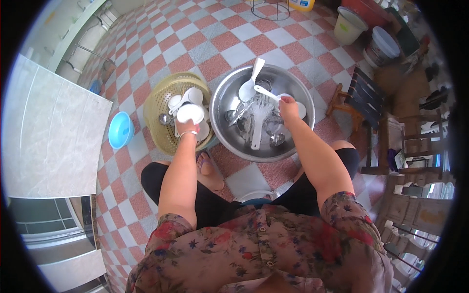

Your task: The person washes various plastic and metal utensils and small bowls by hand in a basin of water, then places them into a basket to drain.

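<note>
My left hand (188, 128) is closed on a small white bowl (190, 113), holding it over a yellow perforated basket (155, 100) of white ladles, small dishes and a metal spoon (164, 118). Over the right side of a wide steel basin (225, 141), my right hand (289, 108) grips a white long-handled spoon (266, 93); its handle points to the upper left, and the hand partly hides its head. A white rice paddle or ladle (248, 90) leans on the basin's far rim. Inside, another white utensil (256, 139) and metal spoons (277, 139) lie in water.
A blue plastic bowl (121, 130) sits on the checkered tile floor (195, 53) to the left. Buckets (350, 25) stand at the far right, near a low wooden folding chair (361, 95). A metal wire stand (270, 10) is at the far edge. My feet (210, 176) flank the basin's near side.
</note>
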`<act>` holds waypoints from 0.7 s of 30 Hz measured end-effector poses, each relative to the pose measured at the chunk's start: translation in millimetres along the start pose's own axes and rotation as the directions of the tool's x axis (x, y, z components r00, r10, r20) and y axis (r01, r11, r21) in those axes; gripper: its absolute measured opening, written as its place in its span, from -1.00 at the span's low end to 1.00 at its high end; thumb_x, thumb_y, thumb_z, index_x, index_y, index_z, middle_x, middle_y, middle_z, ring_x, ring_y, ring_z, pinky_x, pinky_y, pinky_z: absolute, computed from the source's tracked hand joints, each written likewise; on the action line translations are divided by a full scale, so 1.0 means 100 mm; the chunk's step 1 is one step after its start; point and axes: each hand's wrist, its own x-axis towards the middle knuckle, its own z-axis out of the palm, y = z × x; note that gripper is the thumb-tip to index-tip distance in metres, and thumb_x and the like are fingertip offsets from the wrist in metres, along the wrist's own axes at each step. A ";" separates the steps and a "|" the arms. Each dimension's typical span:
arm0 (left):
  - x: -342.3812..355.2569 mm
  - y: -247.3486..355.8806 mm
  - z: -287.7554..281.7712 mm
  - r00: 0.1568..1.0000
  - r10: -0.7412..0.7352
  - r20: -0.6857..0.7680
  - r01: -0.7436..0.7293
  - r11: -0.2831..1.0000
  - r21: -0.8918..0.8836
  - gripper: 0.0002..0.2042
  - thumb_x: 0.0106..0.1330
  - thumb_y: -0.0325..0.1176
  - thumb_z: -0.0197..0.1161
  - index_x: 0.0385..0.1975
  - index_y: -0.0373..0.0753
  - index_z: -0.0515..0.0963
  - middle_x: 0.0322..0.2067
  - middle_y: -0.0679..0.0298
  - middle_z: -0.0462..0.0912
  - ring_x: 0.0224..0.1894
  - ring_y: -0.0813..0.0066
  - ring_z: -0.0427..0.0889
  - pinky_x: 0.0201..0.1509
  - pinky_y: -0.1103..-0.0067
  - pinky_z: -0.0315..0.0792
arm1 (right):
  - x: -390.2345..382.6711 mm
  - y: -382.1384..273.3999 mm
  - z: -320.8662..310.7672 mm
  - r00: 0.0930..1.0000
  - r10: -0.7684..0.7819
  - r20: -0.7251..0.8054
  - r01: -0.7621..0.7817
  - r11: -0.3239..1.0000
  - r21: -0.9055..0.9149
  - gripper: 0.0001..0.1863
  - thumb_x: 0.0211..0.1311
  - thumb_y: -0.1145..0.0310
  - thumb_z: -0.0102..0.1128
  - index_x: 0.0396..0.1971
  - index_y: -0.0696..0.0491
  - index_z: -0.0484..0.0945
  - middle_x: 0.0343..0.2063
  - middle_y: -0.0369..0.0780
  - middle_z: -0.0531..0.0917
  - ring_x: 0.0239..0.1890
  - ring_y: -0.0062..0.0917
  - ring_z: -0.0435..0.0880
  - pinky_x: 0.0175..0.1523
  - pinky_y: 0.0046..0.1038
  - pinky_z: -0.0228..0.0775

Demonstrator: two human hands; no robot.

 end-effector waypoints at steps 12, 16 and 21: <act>0.80 -0.76 -0.57 0.969 -0.237 0.067 0.218 0.953 0.212 -0.66 0.13 -0.55 0.04 -0.05 -0.29 0.27 -0.34 0.03 0.48 -0.44 0.15 0.58 -0.43 0.28 0.55 | -0.55 -0.30 0.00 0.976 -0.088 0.198 0.214 0.532 -0.819 -0.70 0.05 0.28 0.05 -0.21 0.06 0.53 -0.21 -0.04 0.58 -0.11 -0.24 0.55 -0.01 -0.33 0.37; 0.18 -0.38 -0.13 0.900 -0.414 0.138 0.393 0.906 0.154 -0.65 0.15 -0.51 0.02 -0.02 -0.29 0.27 -0.33 0.05 0.48 -0.44 0.17 0.58 -0.50 0.38 0.52 | -0.62 -0.33 -0.22 0.981 0.133 0.144 0.072 0.439 -0.895 -0.64 0.09 0.28 0.02 -0.10 0.06 0.47 -0.10 -0.07 0.52 -0.01 -0.27 0.50 0.05 -0.30 0.34; 0.47 -0.48 -0.34 0.967 0.218 -0.129 -0.180 0.950 0.253 -0.63 0.13 -0.41 0.08 -0.03 -0.33 0.36 -0.13 0.05 0.45 -0.17 0.39 0.54 -0.22 0.46 0.43 | -0.67 -0.42 0.01 0.974 -0.107 0.197 0.224 0.397 -0.890 -0.58 0.09 0.25 0.02 -0.02 0.06 0.39 0.04 -0.11 0.42 0.12 -0.32 0.38 0.10 -0.30 0.29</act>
